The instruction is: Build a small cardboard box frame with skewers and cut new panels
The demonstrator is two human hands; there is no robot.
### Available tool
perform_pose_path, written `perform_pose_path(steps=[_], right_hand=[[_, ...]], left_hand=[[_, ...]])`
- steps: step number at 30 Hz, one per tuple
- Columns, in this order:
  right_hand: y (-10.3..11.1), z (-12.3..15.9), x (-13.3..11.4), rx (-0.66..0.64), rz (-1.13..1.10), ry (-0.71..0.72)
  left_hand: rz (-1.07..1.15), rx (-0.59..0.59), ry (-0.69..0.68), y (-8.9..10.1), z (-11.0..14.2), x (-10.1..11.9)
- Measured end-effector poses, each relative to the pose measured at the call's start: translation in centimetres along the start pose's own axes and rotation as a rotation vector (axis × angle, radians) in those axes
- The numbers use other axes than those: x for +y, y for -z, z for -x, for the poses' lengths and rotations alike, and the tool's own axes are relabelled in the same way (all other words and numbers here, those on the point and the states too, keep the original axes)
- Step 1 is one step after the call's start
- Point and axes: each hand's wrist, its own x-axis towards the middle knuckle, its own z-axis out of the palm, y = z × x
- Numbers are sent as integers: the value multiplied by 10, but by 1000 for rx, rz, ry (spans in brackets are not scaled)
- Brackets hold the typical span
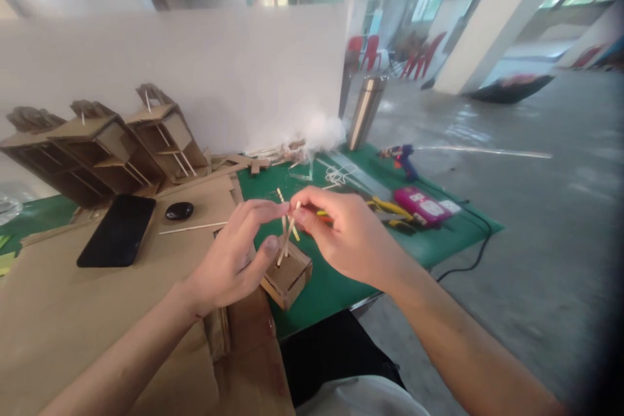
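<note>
A small cardboard box (294,281) stands on the green table top, with thin wooden sticks (284,248) rising out of its top and crossing each other. My right hand (344,231) pinches the upper end of one stick between thumb and fingertips. On the other side, my left hand (238,250) has its fingers stretched out and its thumb held apart. Its index fingertip is at the stick tops, close to my right fingertips; whether it touches a stick I cannot tell. Just behind the hands lies a yellow patterned strip (279,195).
Flat cardboard (160,312) covers the left side, bearing a black phone (117,231) and a black mouse (179,210). Cardboard structures (160,136) stand behind. Rightward are pliers (390,208), a pink power strip (424,205), a glue gun (403,159) and a steel flask (366,114).
</note>
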Motion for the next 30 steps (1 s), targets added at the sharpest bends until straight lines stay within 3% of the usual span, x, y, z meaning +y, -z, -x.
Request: perform_pose_path(steps=[4, 9, 11, 15, 17, 21, 25, 30], right_hand=[[2, -1, 0, -25, 58, -14], [-7, -1, 0, 170, 210, 123], [-8, -1, 1, 149, 156, 102], [-3, -2, 4, -12, -53, -52], [-2, -2, 5, 3, -79, -48], [-6, -1, 3, 172, 104, 88], [-8, 3, -4, 209, 319, 169], [-1, 2, -5, 45, 22, 84]], left_hand=[[-13, -9, -3, 0, -1, 1], [-6, 0, -4, -1, -1, 0], [2, 2, -9, -1, 0, 0], [2, -8, -14, -1, 0, 2], [-1, -9, -13, -1, 0, 1], [-22, 3, 0, 0, -1, -1], [-19, -1, 13, 0, -2, -1], [-13, 5, 1, 0, -1, 1]])
